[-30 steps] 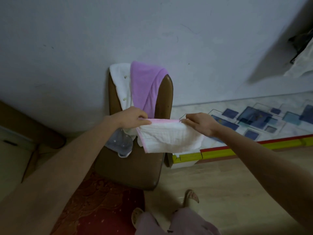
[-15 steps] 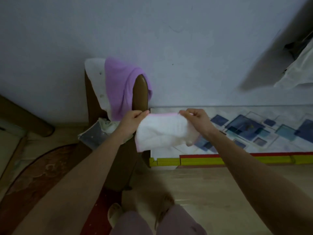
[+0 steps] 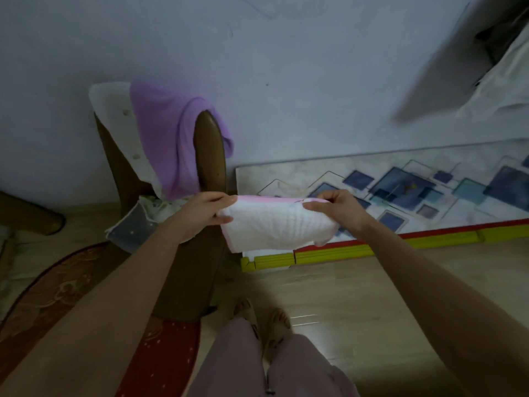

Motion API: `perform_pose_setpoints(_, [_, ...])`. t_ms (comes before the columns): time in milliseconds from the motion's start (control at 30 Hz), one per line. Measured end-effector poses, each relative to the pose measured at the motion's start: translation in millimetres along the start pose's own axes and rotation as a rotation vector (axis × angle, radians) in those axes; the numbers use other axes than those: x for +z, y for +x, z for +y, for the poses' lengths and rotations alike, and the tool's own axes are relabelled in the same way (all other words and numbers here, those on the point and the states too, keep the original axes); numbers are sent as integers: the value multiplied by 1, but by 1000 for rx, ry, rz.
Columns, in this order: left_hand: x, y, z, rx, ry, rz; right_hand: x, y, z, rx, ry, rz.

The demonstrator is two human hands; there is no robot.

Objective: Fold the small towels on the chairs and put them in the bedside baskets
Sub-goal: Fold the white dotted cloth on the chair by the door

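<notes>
I hold a small white towel with a pink border (image 3: 272, 227) folded over, stretched between both hands in the air to the right of the brown chair (image 3: 209, 156). My left hand (image 3: 204, 212) pinches its left top corner and my right hand (image 3: 335, 207) pinches its right top corner. Over the chair's backrest hang a purple towel (image 3: 169, 138) and a white towel (image 3: 114, 116). A grey-blue cloth (image 3: 131, 227) lies on the seat, partly hidden by my left forearm. No basket is in view.
The chair stands against a pale wall. A flat panel with blue squares (image 3: 400, 190) and a red and yellow edge (image 3: 329, 250) lies on the floor to the right. A red patterned rug (image 3: 71, 296) is at lower left. My legs and feet (image 3: 263, 319) are below.
The view has shifted and I stand more to the chair's right side. My hands came closer together, and the towel now hangs shorter and more gathered between them.
</notes>
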State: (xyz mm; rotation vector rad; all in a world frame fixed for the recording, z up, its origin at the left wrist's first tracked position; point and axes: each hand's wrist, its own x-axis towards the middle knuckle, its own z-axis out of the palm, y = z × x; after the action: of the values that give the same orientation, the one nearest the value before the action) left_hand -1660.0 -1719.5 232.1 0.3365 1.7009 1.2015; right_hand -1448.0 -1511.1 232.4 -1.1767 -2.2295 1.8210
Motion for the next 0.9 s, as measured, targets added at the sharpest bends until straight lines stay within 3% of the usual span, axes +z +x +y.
perform_pose_setpoints(100, [4, 19, -5, -144, -208, -50, 2, 3, 17, 77, -3, 5])
perform_pose_setpoints(233, [3, 40, -32, -291, 92, -202, 2, 14, 52, 189, -84, -104])
perform_pose_setpoints(300, [6, 53, -52, -314, 215, -191, 4, 24, 74, 229, -153, -140])
perform_pose_setpoints(400, [19, 82, -78, -263, 263, -81, 8, 52, 103, 250, -280, -60])
perform_pose_setpoints(533, [36, 136, -93, -147, 226, 76, 4, 109, 128, 258, -177, 95])
perform_pose_setpoints(767, [38, 195, -62, 105, 267, 174, -37, 186, 102, 67, -59, 112])
perform_pose_setpoints(900, [47, 222, -62, 136, 272, 187, -52, 219, 111, 10, 2, 85])
